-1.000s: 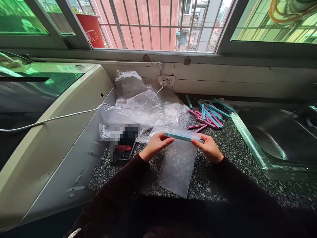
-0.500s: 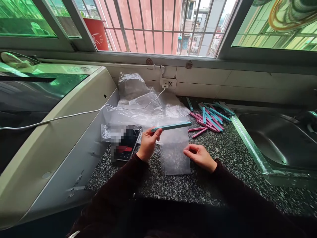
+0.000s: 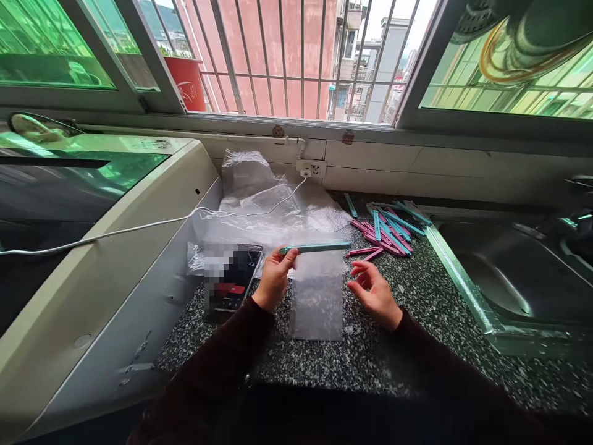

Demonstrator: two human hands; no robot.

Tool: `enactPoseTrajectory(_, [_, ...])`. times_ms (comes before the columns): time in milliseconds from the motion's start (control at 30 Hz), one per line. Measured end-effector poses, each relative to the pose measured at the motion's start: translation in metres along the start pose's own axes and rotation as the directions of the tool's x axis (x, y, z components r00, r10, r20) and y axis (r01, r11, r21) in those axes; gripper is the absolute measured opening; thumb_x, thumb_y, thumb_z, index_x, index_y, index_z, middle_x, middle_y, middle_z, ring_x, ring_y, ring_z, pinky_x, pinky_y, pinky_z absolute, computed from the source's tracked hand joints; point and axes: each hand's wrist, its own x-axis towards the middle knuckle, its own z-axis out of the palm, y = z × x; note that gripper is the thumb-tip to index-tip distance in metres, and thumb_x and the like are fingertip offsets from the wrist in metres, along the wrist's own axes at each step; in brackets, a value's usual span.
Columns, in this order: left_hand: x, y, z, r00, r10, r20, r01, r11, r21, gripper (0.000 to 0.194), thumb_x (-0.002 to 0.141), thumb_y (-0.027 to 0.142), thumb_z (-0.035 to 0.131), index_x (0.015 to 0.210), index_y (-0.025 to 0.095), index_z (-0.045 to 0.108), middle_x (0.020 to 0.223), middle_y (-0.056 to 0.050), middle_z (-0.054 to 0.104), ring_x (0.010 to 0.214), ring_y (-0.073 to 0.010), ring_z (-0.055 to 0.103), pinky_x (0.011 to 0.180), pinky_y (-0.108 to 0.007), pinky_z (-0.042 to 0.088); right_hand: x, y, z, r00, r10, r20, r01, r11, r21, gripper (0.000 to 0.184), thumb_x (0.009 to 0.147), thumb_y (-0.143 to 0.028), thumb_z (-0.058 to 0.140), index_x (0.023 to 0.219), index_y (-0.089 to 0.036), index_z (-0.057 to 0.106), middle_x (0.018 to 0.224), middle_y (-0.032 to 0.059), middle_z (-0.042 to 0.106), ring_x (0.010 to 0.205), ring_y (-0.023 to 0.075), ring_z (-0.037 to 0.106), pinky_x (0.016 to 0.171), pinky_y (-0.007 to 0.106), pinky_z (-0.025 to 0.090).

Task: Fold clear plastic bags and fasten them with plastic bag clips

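Note:
My left hand pinches the left end of a teal sealing clip, held level above the counter. The clip is clamped across the top of a small clear plastic bag, which hangs down from it. My right hand hovers just right of the bag with its fingers loosely spread and nothing in them. Behind it lies a heap of several pink and teal clips.
A phone lies on the speckled counter left of my left hand. Crumpled clear plastic bags are piled behind it under a wall socket with a white cable. A washing machine stands left, a steel sink right.
My right hand let go of the clip's right end and dropped beside the bag, then opened its fingers. My left hand kept the clip and lifted it, so the bag now hangs.

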Motion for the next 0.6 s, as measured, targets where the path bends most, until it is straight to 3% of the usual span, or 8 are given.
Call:
enactPoseTrajectory(67, [-0.001, 0.0, 0.001, 0.999, -0.029, 0.043, 0.027, 0.999, 0.036, 0.03, 0.059, 0.038, 0.073, 0.06, 0.015, 0.055, 0.052, 0.006, 0.05, 0.051, -0.0053, 0.044, 0.053, -0.019, 0.036, 0.005, -0.002, -0.01, 0.973, -0.151, -0.177, 0.129, 0.983, -0.131, 0.049, 0.079, -0.042, 0.056, 0.119, -0.018, 0.044, 0.104, 0.0105, 0.056, 0.071, 0.0152, 0.054, 0.059, 0.028, 0.048])
enactPoseTrajectory(100, [-0.003, 0.001, 0.002, 0.995, -0.058, 0.082, 0.054, 0.997, 0.052, 0.03, 0.059, 0.039, 0.073, 0.061, 0.015, 0.054, 0.054, 0.006, 0.051, 0.052, -0.0056, 0.046, 0.053, -0.019, 0.038, 0.008, -0.004, -0.014, 0.947, -0.257, -0.191, 0.209, 0.948, -0.238, 0.049, 0.079, -0.041, 0.056, 0.12, -0.017, 0.044, 0.108, 0.0119, 0.056, 0.077, 0.0171, 0.055, 0.064, 0.03, 0.048])
enactPoseTrajectory(200, [-0.008, 0.012, 0.012, 0.961, -0.166, 0.22, 0.144, 0.983, 0.112, 0.032, 0.065, 0.043, 0.068, 0.065, 0.014, 0.053, 0.056, 0.003, 0.056, 0.052, -0.0074, 0.051, 0.053, -0.021, 0.042, 0.017, -0.011, -0.027, 0.858, -0.514, -0.025, 0.422, 0.73, -0.538, 0.028, 0.081, -0.034, 0.055, 0.104, -0.017, 0.058, 0.098, 0.0097, 0.063, 0.083, 0.0199, 0.056, 0.074, 0.032, 0.046])
enactPoseTrajectory(267, [-0.007, 0.024, 0.023, 0.938, -0.214, 0.273, 0.171, 0.97, 0.175, 0.032, 0.068, 0.044, 0.065, 0.07, 0.014, 0.053, 0.059, 0.001, 0.06, 0.051, -0.0088, 0.054, 0.052, -0.022, 0.044, 0.025, -0.015, -0.035, 0.817, -0.572, 0.074, 0.479, 0.6, -0.641, 0.018, 0.083, -0.031, 0.053, 0.088, -0.017, 0.064, 0.086, 0.0069, 0.066, 0.08, 0.0188, 0.056, 0.073, 0.03, 0.043])
enactPoseTrajectory(333, [0.004, 0.038, 0.036, 0.92, -0.247, 0.304, 0.175, 0.953, 0.245, 0.03, 0.071, 0.042, 0.063, 0.072, 0.014, 0.052, 0.065, -0.002, 0.063, 0.051, -0.0103, 0.057, 0.051, -0.023, 0.045, 0.035, -0.017, -0.045, 0.809, -0.578, 0.101, 0.472, 0.538, -0.698, 0.02, 0.083, -0.032, 0.052, 0.079, -0.017, 0.065, 0.077, 0.0051, 0.066, 0.072, 0.0167, 0.055, 0.067, 0.027, 0.041])
enactPoseTrajectory(433, [0.04, 0.05, 0.059, 0.885, -0.333, 0.325, 0.202, 0.904, 0.376, 0.022, 0.08, 0.036, 0.054, 0.077, 0.016, 0.048, 0.067, -0.004, 0.065, 0.05, -0.0124, 0.059, 0.048, -0.024, 0.046, 0.061, -0.017, -0.069, 0.828, -0.56, 0.031, 0.387, 0.53, -0.754, 0.026, 0.084, -0.034, 0.049, 0.073, -0.016, 0.065, 0.069, 0.0045, 0.063, 0.065, 0.0152, 0.053, 0.059, 0.026, 0.036])
enactPoseTrajectory(533, [0.095, 0.043, 0.08, 0.889, -0.398, 0.226, 0.286, 0.868, 0.407, 0.029, 0.091, 0.035, 0.03, 0.086, 0.014, 0.05, 0.066, -0.007, 0.065, 0.052, -0.0148, 0.061, 0.052, -0.028, 0.049, 0.1, -0.012, -0.103, 0.838, -0.522, -0.158, 0.24, 0.614, -0.752, 0.033, 0.084, -0.038, 0.045, 0.07, -0.015, 0.065, 0.064, 0.0049, 0.059, 0.062, 0.015, 0.051, 0.056, 0.025, 0.033])
enactPoseTrajectory(600, [0.129, 0.026, 0.092, 0.927, -0.326, 0.184, 0.211, 0.861, 0.462, 0.037, 0.092, 0.03, 0.021, 0.092, 0.012, 0.053, 0.075, -0.01, 0.067, 0.065, -0.0161, 0.065, 0.064, -0.031, 0.052, 0.129, -0.007, -0.126, 0.846, -0.459, -0.271, 0.14, 0.682, -0.718, 0.036, 0.083, -0.041, 0.045, 0.064, -0.015, 0.062, 0.061, 0.0042, 0.055, 0.058, 0.0147, 0.047, 0.055, 0.026, 0.031])
